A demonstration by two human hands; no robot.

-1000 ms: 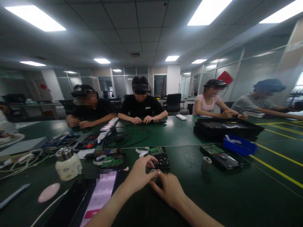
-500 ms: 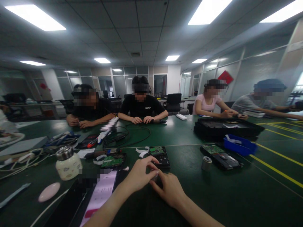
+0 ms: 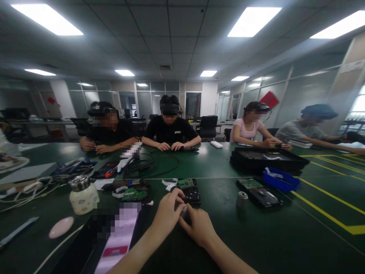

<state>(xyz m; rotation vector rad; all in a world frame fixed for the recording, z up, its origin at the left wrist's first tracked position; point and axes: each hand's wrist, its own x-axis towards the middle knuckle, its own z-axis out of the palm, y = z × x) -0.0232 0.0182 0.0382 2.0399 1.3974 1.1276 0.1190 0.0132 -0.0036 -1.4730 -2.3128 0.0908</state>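
Note:
My left hand (image 3: 168, 208) and my right hand (image 3: 200, 226) meet low in the middle of the view. Between their fingertips is a small round metallic piece (image 3: 184, 210), mostly covered by the fingers. Left thumb and forefinger pinch at its top, while the right fingers curl around its side. Just beyond my hands lies a hard drive (image 3: 194, 195) with a green circuit board and a white strip by it. To the right stands a small metal can (image 3: 242, 199), beside another opened drive (image 3: 264, 194) with a green board.
At the left are a cream flask (image 3: 83, 198), a pink oval object (image 3: 61, 227), a lit phone (image 3: 121, 236) and a green circuit board (image 3: 135, 194). A blue tray (image 3: 281, 180) and a black bin (image 3: 265, 160) stand at the right. Several people sit across the green table.
The view has shifted slightly, so the things at the right appear further left. Both hands keep their grip on the small piece, with only slight finger movement.

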